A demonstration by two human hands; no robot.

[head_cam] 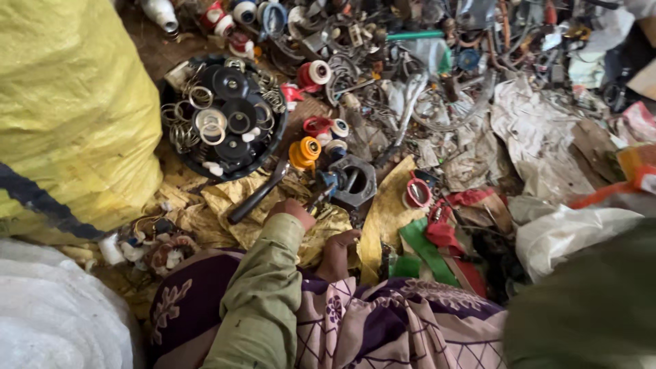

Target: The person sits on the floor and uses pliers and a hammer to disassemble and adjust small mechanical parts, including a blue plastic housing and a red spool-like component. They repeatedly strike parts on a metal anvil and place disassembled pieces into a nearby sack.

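Pliers (263,193), dark-handled, lie on crumpled yellow sheeting on the floor, long axis running from 7 o'clock up to 1 o'clock. The left hand (292,210) sits clenched just beside their handle end, at about 3 o'clock of it, gripping a small dark part (321,195). The right hand is out of view.

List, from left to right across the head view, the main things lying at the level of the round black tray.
Big yellow woven sack → round black tray of metal rings and discs → orange plastic spool → grey square metal frame → crumpled dirty white sheet.
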